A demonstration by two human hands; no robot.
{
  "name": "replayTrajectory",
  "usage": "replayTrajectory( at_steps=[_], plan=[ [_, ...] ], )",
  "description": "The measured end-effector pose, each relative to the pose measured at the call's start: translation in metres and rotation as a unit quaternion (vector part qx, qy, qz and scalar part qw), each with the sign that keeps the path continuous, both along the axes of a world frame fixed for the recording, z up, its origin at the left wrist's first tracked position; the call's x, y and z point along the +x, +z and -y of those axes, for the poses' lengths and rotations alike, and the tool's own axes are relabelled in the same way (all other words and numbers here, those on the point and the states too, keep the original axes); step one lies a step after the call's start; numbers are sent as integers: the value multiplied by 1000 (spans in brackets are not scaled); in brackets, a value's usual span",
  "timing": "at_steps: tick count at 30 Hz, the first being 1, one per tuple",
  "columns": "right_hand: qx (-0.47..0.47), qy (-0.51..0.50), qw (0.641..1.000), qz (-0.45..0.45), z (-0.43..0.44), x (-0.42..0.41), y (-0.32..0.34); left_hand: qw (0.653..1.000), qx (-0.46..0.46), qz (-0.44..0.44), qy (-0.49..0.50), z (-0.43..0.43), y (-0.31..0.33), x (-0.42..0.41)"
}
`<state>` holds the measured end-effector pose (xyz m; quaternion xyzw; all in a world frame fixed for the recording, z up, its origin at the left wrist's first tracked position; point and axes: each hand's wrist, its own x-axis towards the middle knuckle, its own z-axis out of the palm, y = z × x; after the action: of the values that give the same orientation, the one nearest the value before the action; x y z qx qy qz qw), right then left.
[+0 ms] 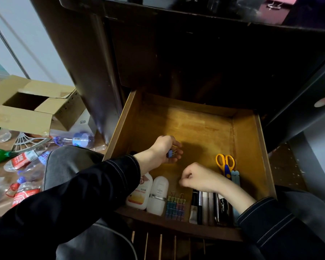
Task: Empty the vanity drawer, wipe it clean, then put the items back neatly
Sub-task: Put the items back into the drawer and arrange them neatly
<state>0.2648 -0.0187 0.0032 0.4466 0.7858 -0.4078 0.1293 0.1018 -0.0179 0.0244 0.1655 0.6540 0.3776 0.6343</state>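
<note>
So the wooden drawer point(249, 147) is pulled out and the put-back stage looks well under way: stuff is lined up along its near wall, at the bottom of the frame, and the rest of the floor is bare wood. The left hand point(163, 151) sits mid-drawer, fingers curled round a small blue binder clip point(170, 153).

The bit that matters is where that clip probably goes. The two rows of coloured binder clips point(175, 206) lie below and slightly right of the left hand, squeezed between a white bottle point(158, 196) and a bunch of pens and tubes point(208, 209). The rows run up-and-down in the frame, toward the near wall, so the open slot is at their upper end.

The right hand point(199, 177) is clenched just above that end and is the nearer one. Can't tell if it's pinching anything. Yellow-handled scissors point(225, 164) lie to its right.
</note>
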Motion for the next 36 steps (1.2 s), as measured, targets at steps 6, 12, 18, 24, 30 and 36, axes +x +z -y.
replayTrajectory(
  at_steps=[6,12,18,24,30,36],
  plan=[
    [180,-184,961,-104,-9,5,11,991,-12,129,18,4,5,-2],
    [207,-179,949,-157,-8,3,12,987,-4,158,-6,7,12,-3],
    [212,-145,956,-145,-7,1,14,980,3,182,-80,12,14,0],
    [162,-151,958,-181,-5,-2,14,983,28,144,-107,12,13,3],
    [127,-187,952,-206,-7,1,15,991,32,13,-128,7,10,-1],
    [86,-48,994,-57,-3,0,13,863,177,-372,-292,5,3,-16]
  ],
)
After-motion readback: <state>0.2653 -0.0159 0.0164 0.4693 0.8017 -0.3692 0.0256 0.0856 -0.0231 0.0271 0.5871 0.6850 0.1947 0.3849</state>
